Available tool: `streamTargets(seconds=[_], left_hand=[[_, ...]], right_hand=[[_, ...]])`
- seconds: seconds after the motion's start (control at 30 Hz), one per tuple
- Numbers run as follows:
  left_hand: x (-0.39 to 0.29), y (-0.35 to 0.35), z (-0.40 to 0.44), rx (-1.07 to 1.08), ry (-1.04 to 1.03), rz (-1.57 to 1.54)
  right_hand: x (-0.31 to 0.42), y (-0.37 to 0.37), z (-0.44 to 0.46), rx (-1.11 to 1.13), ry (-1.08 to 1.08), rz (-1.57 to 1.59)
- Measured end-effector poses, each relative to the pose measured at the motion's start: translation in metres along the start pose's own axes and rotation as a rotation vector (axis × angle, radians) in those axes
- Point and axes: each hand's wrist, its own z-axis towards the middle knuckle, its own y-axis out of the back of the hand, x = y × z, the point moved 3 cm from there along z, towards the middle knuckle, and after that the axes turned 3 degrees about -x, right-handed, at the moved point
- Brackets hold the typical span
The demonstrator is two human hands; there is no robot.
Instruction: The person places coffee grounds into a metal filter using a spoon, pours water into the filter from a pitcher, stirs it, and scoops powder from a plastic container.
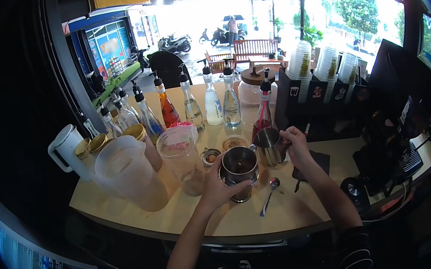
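Observation:
My left hand (216, 186) is wrapped around a metal drip coffee filter (240, 161), its thumb across the front. Dark contents show inside the filter, which sits over a small glass (242, 195) mostly hidden beneath it. Just to the right, my right hand (297, 146) grips the handle of a stainless steel pitcher (270, 148). The pitcher is close beside the filter, and what it holds cannot be made out. A metal spoon (270, 197) lies on the counter in front of the pitcher. Left of the filter is a small round metal lid (210, 156).
Clear plastic pitchers (124, 167) stand on the left, near a white kettle (64, 147). Several pump bottles (212, 100) line the back of the wooden counter (297, 212). Stacked cups (299, 60) fill a black holder at right, beside dark machines (385, 153).

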Motion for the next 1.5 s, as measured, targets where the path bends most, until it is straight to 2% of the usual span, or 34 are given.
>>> streamTargets(seconds=[0.17,0.53,0.63,0.7,0.73,0.77,0.83,0.87,0.93,1.0,1.23,1.37,1.5], left_hand=[[0.006,-0.001,-0.001,0.005,0.013,-0.027],[0.006,-0.001,-0.001,-0.002,0.007,-0.033],[0.005,-0.002,0.000,0.003,0.009,-0.035],[0.004,-0.002,-0.001,0.008,0.011,-0.042],[0.004,-0.001,-0.001,0.022,0.030,-0.028],[0.004,-0.001,-0.001,0.033,0.047,-0.014],[0.003,0.000,-0.001,0.026,0.046,-0.028],[0.003,-0.001,-0.002,0.022,0.047,-0.043],[0.009,-0.002,-0.001,0.008,0.028,-0.050],[0.009,-0.003,-0.001,-0.001,0.005,-0.057],[0.009,-0.003,-0.001,0.001,0.030,-0.066],[0.006,-0.002,-0.002,-0.009,0.022,-0.043],[0.003,-0.001,-0.001,-0.004,0.016,-0.023]], right_hand=[[-0.045,0.001,0.000,-0.051,-0.046,0.126],[-0.077,0.008,-0.006,-0.096,-0.077,0.160],[-0.080,0.015,-0.007,-0.077,-0.100,0.001],[-0.073,0.015,-0.008,-0.154,0.150,-0.103],[-0.029,0.001,-0.032,-0.180,0.248,-0.455],[-0.010,-0.001,-0.044,-0.180,0.248,-0.454],[0.017,-0.011,-0.062,0.077,0.622,-0.794],[0.013,-0.009,-0.071,0.338,0.518,-0.822],[-0.001,-0.011,-0.096,0.691,0.591,-0.916],[-0.013,-0.012,-0.124,0.929,0.285,-1.095],[-0.018,-0.021,-0.145,1.024,0.420,-1.453],[-0.021,-0.011,-0.143,0.995,0.456,-1.382],[0.003,0.004,-0.124,0.733,0.631,-1.214]])
